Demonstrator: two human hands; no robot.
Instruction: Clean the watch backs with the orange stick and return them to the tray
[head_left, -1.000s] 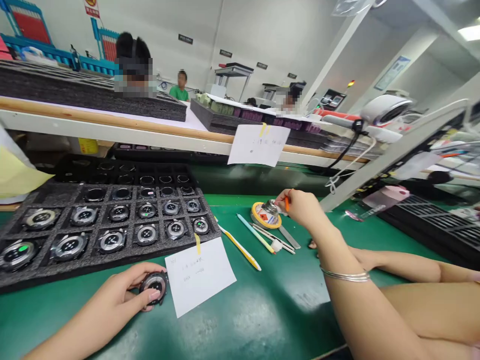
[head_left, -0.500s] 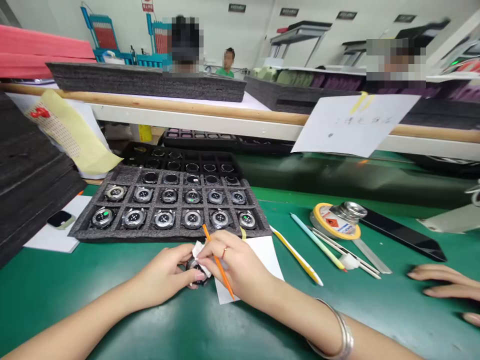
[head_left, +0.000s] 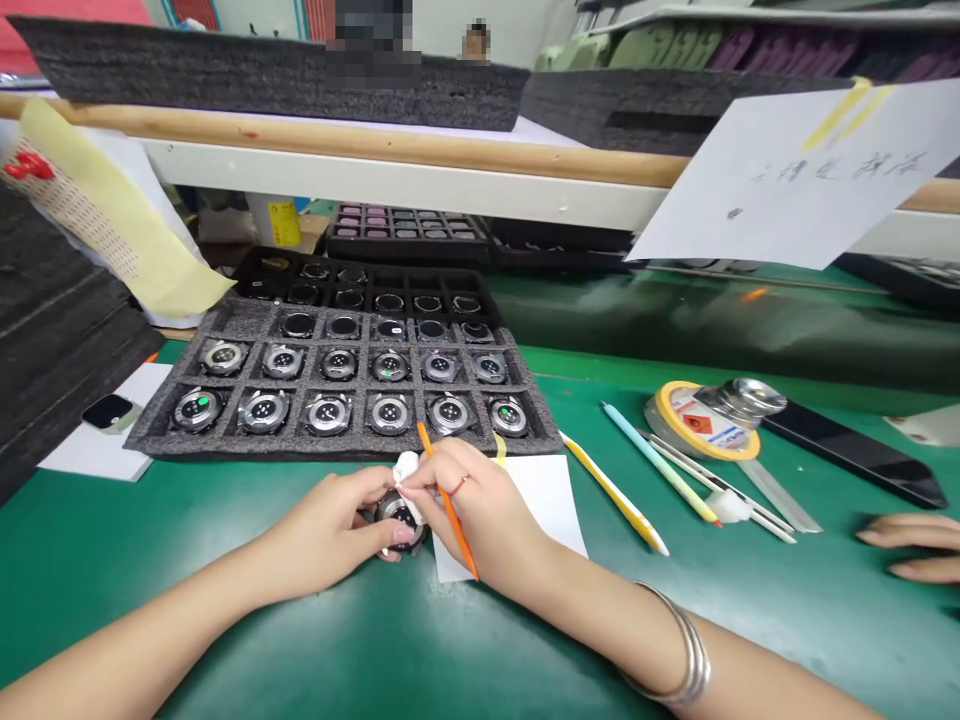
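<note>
1. I see the left hand (head_left: 322, 530) clamped around the rim of a watch case (head_left: 390, 506), its thumb across the sensor side. The case is just in front of the grey foam tray (head_left: 232, 443), right of its middle.
2. The right hand (head_left: 480, 500) pinches a white wad (head_left: 407, 467) against that case, with an orange stick (head_left: 459, 535) held slantwise in the same grip. Wad and fingers hide part of the case from me.
3. Under and beyond the right hand, a white sheet (head_left: 551, 505) lies at the tray's front right corner, partly covered.
4. Right of the tray I have a yellow-and-white toothbrush (head_left: 615, 493), a blue-yellow pen (head_left: 660, 462) and a tape roll (head_left: 665, 425) with a metal-topped container (head_left: 750, 398) on it. Farther right, a co-worker's hand (head_left: 915, 545) rests on the green table (head_left: 337, 650).
5. Left of the tray, a small watch (head_left: 105, 410) sits on white paper (head_left: 90, 460); behind the tray stands a black tray (head_left: 375, 300).
6. One second ago the right hand was by the container, well right of the tray; now it has joined the left at the case.
</note>
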